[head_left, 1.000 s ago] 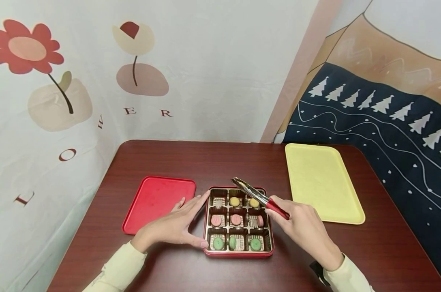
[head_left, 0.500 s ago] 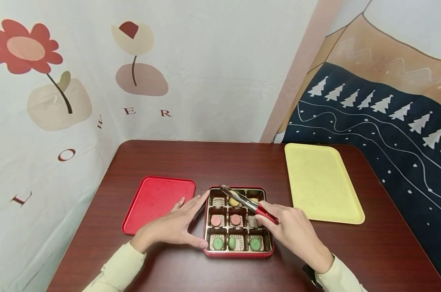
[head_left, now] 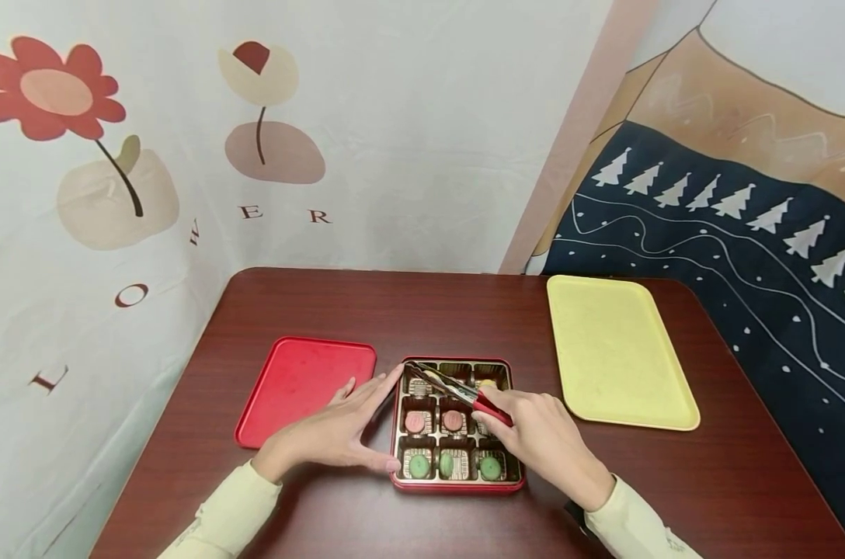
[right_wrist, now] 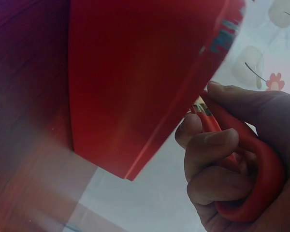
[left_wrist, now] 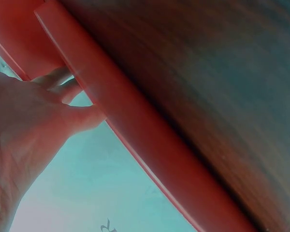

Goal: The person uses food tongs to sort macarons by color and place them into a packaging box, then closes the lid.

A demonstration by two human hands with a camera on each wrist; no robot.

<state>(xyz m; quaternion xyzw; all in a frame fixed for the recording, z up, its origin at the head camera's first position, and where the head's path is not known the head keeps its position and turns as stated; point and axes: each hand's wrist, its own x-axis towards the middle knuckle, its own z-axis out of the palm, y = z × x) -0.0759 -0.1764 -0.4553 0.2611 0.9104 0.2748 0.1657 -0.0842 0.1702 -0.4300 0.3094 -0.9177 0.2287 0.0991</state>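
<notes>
A red box (head_left: pixel 457 488) with a gold divided insert stands on the table. My left hand (head_left: pixel 332 435) rests along its left side, fingers straight, thumb (left_wrist: pixel 87 117) touching the wall near a front corner. My right hand (head_left: pixel 544 442) grips tongs by their red looped handles (right_wrist: pixel 273 169). Their metal arms (head_left: pixel 450 386) reach over the back row, tips at the back-left compartment. Pink macarons (head_left: pixel 453 421) sit in the middle row, green macarons (head_left: pixel 490 468) in the front row. A yellow macaron (head_left: pixel 488 383) shows at back right. The tongs obscure the back-middle compartment; whether they hold anything is unclear.
Left of the box lies a red lid-like tray (head_left: pixel 304 380), partly behind my left hand. A yellow tray (head_left: pixel 611 349) lies at the right. Behind the brown table (head_left: pixel 457 310) hang printed cloths (head_left: pixel 408 155).
My right hand has moved left with the tongs, their tips passing from the back-middle area to the back-left compartment. The back-middle yellow macaron no longer shows plainly. My left hand stays put.
</notes>
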